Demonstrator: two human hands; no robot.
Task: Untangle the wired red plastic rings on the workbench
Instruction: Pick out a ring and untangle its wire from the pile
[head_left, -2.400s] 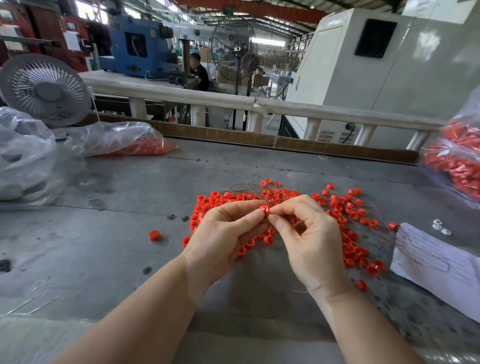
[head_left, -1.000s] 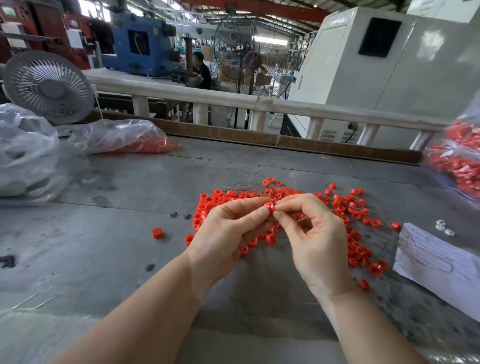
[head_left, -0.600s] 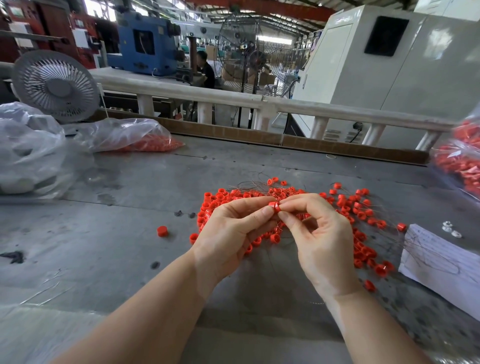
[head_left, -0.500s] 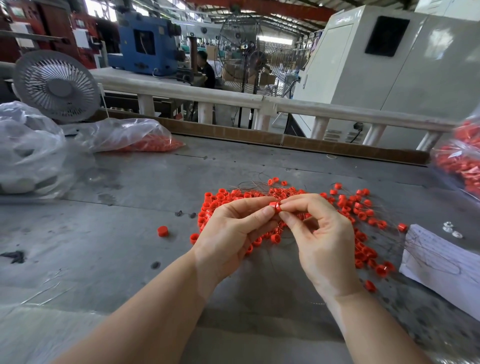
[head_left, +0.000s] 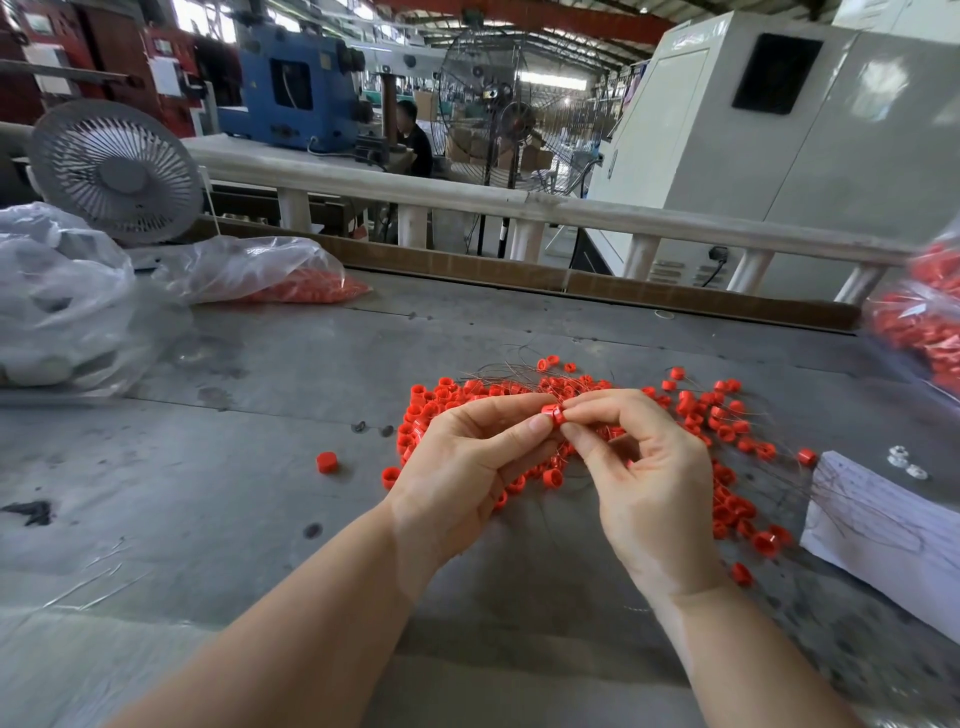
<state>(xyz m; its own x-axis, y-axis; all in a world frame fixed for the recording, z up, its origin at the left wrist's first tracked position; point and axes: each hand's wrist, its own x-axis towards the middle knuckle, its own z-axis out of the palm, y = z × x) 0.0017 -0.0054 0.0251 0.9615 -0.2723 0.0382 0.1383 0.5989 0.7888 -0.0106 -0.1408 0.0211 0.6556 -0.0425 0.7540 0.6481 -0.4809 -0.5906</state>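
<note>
Pinched between both hands above the heap: 1 red plastic ring (head_left: 552, 414), its axis lying roughly left to right, held just over the tangle. Left hand (head_left: 467, 467) with thumb and forefinger closed on the ring's left side, remaining fingers curled under, forearm running down to the lower left. Right hand (head_left: 644, 478) with thumb and forefinger nipping the ring's right side, other fingers bent loosely into the palm, forearm running to the lower right.

Below and behind the hands, a spread of wired red rings (head_left: 717, 431) on the grey counter (head_left: 208, 499), too many and too overlapped to count, thin wires (head_left: 498, 370) trailing out toward the far edge and to the right. 1 loose red ring (head_left: 326, 462) lying apart to the left of the heap.

To the right, 1 white paper sheet (head_left: 883, 530) touching the heap's wires, with 3 small white pieces (head_left: 904, 462) just beyond it. At far left, 1 clear bag of red rings (head_left: 270, 275) beside 1 crumpled clear bag (head_left: 62, 301); 1 more bag of red parts (head_left: 924, 322) at the right edge. 1 grey desk fan (head_left: 117, 171) behind the left bags.
</note>
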